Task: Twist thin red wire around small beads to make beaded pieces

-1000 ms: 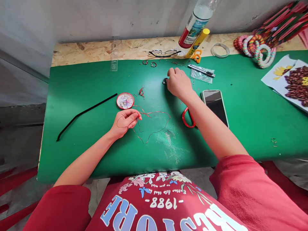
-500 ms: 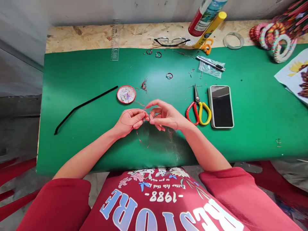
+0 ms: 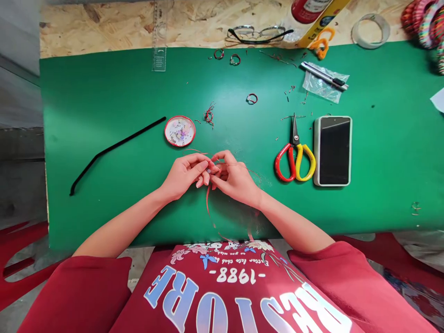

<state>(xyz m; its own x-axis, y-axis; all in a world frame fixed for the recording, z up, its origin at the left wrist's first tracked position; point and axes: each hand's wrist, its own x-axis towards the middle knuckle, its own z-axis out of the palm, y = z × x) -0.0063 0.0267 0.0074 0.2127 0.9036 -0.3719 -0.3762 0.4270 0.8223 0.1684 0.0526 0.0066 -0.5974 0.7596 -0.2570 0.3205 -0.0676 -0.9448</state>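
Observation:
My left hand [image 3: 185, 175] pinches thin red cord [image 3: 208, 203] with a small pale bead [image 3: 208, 170] showing at the fingertips. Against it, my right hand [image 3: 236, 179] has its fingers curled in on the same cord, thumb and fingertips close together. Loose cord ends hang below the hands toward the shirt, and another strand runs out above the left fingers. Just past my left hand lies a round red-rimmed dish [image 3: 166, 131] with tiny beads in it. Exactly how the cord passes between the fingers is hidden.
Scissors [image 3: 294, 157] with red and yellow handles lie right of my hands, beside a phone [image 3: 333, 152]. A bent black stick [image 3: 114, 150] rests at left. Farther back are small cord rings [image 3: 252, 98], a tangled cord piece [image 3: 208, 114], a cutter [image 3: 324, 76], glasses [image 3: 258, 34] and a ruler [image 3: 159, 37].
My right hand has come in against the left, and its raised, spread fingers have curled in. The cord now hangs lower beneath the hands. The view has tipped down toward the table.

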